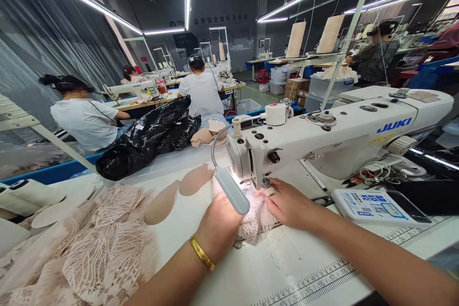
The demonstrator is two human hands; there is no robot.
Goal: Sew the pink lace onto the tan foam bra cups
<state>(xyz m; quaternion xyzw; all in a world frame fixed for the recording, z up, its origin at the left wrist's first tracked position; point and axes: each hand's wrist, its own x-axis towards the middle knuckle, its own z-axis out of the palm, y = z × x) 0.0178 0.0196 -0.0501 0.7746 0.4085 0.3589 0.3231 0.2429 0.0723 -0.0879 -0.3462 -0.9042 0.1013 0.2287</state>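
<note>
Factory floor w/ rows of sewing stations; white table up front. Juki sewing machine is the landmark. Lace piece sits under its needle end, bunched, both hands on it. Left hand just left of the needle, partly behind the lamp; fingers hidden, can't tell. Right hand just right, fingers together, pressed flat on the lace. Judging: seam mid-run. Lace pile far left of the machine looks unsewn; foam cups between.
</note>
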